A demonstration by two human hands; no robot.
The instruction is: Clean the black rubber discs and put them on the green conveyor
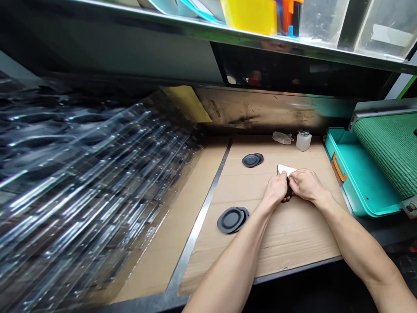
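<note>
Black disc (pixel 288 187) gripped upright between closed left hand (pixel 276 189) and right hand (pixel 306 184), white cloth (pixel 286 170) against its rim, apparently for wiping; disc stack (pixel 231 219) nearby, left.

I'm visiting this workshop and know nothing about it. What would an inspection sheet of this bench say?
Surface: brown cardboard on the bench, with a metal strip along it.
Things at the hands: small black piece; white cloth or paper above it; black rounded discs; smaller black discs.
Clutter: crumpled plastic bag; white bottle with a metal top.
Grips: left hand and right hand close around the black piece.
Cables: nothing seen.
Surroundings: blurred clear plastic sheets at left; teal tray and green ribbed mat at right; yellow container on the shelf above.
</note>
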